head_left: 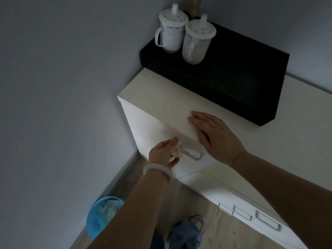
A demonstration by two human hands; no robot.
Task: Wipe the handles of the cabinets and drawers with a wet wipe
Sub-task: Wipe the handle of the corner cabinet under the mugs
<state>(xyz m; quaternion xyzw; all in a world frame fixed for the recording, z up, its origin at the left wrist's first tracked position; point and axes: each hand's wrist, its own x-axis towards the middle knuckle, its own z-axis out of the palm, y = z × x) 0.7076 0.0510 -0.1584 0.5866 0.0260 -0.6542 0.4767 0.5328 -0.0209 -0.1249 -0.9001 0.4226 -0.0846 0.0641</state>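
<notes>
**Wet wipe on the top drawer handle**

A dim corner with plain grey walls holds a pale wood-grain cabinet [161,103], its top flat and matte. No writing can be read anywhere. The left hand [164,153] pinches a crumpled white wet wipe [177,152] around the left end of the silver loop-shaped metal handle [193,154] on the upper front. The right hand [213,135] lies spread, fingers straight, flat on the cabinet's near edge. A smooth white bangle [159,172] circles the left wrist. Far back, two translucent lidded plastic cups [183,33] stand on a black rectangular box [242,72]. A round blue bin [102,216] sits on the wooden floor, near left.
</notes>
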